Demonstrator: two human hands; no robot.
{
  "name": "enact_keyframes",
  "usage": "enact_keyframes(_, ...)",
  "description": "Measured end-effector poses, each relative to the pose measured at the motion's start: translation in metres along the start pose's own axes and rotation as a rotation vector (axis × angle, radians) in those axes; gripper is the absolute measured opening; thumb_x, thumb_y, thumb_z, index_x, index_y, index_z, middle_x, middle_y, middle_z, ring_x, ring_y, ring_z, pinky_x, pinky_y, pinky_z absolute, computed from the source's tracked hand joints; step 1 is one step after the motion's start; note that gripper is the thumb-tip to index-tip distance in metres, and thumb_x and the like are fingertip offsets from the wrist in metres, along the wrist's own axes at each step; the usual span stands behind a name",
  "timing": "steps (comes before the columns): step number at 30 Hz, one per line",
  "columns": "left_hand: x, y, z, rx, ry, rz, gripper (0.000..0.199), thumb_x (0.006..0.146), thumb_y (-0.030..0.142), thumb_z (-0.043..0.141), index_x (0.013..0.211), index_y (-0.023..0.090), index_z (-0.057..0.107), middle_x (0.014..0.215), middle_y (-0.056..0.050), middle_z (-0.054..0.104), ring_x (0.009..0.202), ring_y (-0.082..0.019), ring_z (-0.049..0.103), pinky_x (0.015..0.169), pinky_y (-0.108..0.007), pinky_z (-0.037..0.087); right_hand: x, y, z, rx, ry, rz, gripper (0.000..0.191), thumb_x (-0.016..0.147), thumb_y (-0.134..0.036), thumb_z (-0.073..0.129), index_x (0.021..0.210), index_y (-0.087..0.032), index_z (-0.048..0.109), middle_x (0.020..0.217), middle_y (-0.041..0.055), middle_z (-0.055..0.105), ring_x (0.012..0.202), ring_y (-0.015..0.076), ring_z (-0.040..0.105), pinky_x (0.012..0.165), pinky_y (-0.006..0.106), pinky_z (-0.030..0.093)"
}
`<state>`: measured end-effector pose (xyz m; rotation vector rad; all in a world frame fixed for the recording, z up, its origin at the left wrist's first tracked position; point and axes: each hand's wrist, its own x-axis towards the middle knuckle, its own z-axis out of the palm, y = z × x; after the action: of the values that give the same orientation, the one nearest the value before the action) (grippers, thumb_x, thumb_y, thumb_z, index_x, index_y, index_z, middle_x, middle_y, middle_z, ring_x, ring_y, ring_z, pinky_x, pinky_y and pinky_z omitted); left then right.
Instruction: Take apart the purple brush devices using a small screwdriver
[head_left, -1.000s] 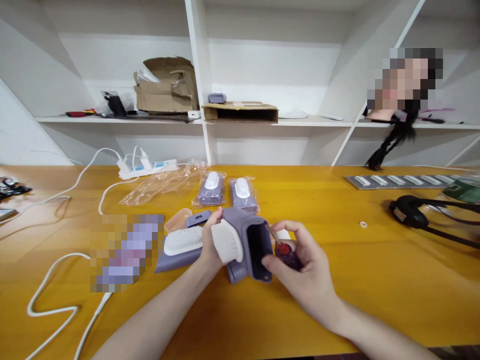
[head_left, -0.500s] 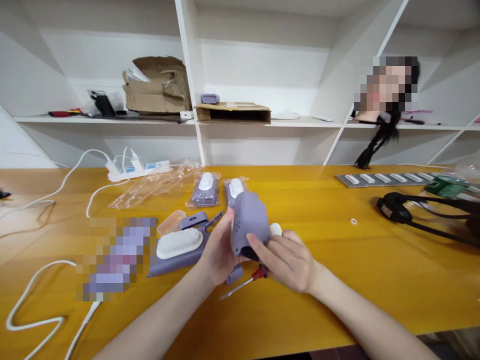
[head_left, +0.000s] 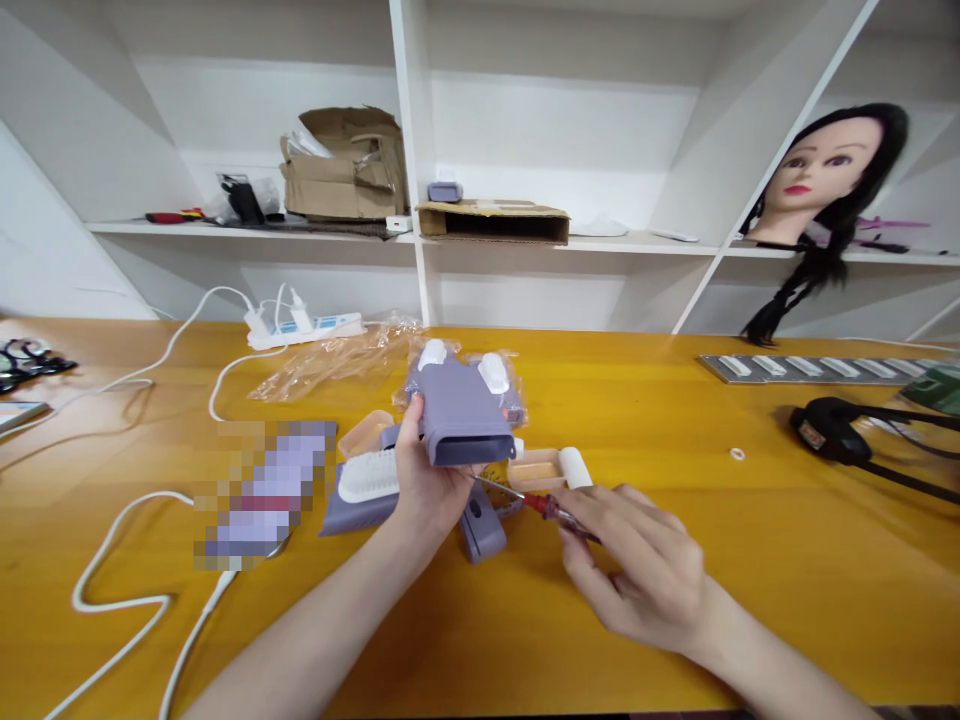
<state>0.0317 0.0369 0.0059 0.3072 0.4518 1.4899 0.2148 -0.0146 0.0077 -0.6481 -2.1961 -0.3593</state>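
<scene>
My left hand (head_left: pixel 431 490) is closed round a hollow purple plastic housing (head_left: pixel 466 405), its open end tilted toward me above the table. A screwdriver (head_left: pixel 541 505) with a red, see-through handle sits between the fingers of my right hand (head_left: pixel 645 565). Its shaft points left, to just below the housing's open end; whether the tip touches anything is hidden. Under the hands lie a small purple part (head_left: pixel 482 525), a peach-coloured tray (head_left: pixel 536 470) and a white cylinder (head_left: pixel 576 468). Left of my left hand is a purple piece with a white bristled pad (head_left: pixel 367 476).
Bagged purple-and-white units (head_left: pixel 495 375) lie behind the housing. A power strip (head_left: pixel 307 330) with white cables stands at the back left. To the right are a small ring (head_left: pixel 737 454), a black strapped device (head_left: pixel 829 430) and a metal strip (head_left: pixel 810 369). Shelves hold cardboard boxes (head_left: pixel 345 170) and a mannequin head (head_left: pixel 829 180).
My right hand has come away from the housing, moving right and down, and the screwdriver now points up-left toward it. The housing has turned its open end to me. The view has shifted left.
</scene>
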Motion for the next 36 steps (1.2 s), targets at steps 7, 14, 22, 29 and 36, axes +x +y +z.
enact_keyframes(7,-0.001,-0.006,0.000,0.063,0.040,0.012,0.044,0.079,0.044,0.051,0.116,0.020,0.058,0.097,-0.007,0.070,0.085,-0.028,0.067,0.073,-0.040,0.054,0.004,-0.001,0.005,-0.223,0.000,-0.058,0.019,0.082,-0.008,0.054,0.100,-0.009,0.058,0.077,0.0068,0.068,0.060,0.0139,0.059,0.052,0.028,0.046)
enact_keyframes(14,-0.003,-0.011,-0.003,0.102,-0.025,-0.064,0.046,0.080,0.048,0.047,0.113,0.017,0.060,0.090,-0.010,0.072,0.080,-0.029,0.068,0.066,-0.039,0.055,0.005,-0.004,0.005,-0.298,-0.074,-0.059,0.015,0.085,-0.010,0.050,0.092,-0.010,0.063,0.072,0.0044,0.065,0.053,0.0116,0.053,0.047,0.028,0.043)
enact_keyframes(22,-0.002,-0.015,-0.003,0.170,0.034,-0.065,0.045,0.080,0.050,0.049,0.111,0.019,0.060,0.085,-0.007,0.071,0.071,-0.024,0.068,0.064,-0.037,0.055,0.009,-0.006,0.005,-0.297,-0.152,0.003,0.021,0.088,-0.014,0.045,0.093,-0.010,0.065,0.069,0.0053,0.062,0.057,0.0140,0.056,0.046,0.028,0.043)
enact_keyframes(29,-0.004,-0.014,0.000,0.224,0.065,-0.145,0.050,0.080,0.054,0.046,0.106,0.014,0.062,0.083,-0.010,0.071,0.073,-0.026,0.068,0.059,-0.035,0.054,0.010,-0.005,0.002,-0.338,-0.226,-0.065,0.026,0.087,-0.011,0.041,0.098,-0.010,0.064,0.075,0.0092,0.064,0.061,0.0169,0.058,0.046,0.029,0.043)
enact_keyframes(36,-0.001,-0.020,-0.004,0.288,0.154,-0.151,0.050,0.075,0.053,0.055,0.106,0.015,0.062,0.081,-0.008,0.072,0.073,-0.024,0.067,0.063,-0.032,0.053,0.010,-0.006,0.006,-0.333,-0.235,-0.096,0.026,0.082,-0.006,0.044,0.101,-0.004,0.062,0.070,0.0079,0.058,0.058,0.0156,0.054,0.050,0.029,0.046)
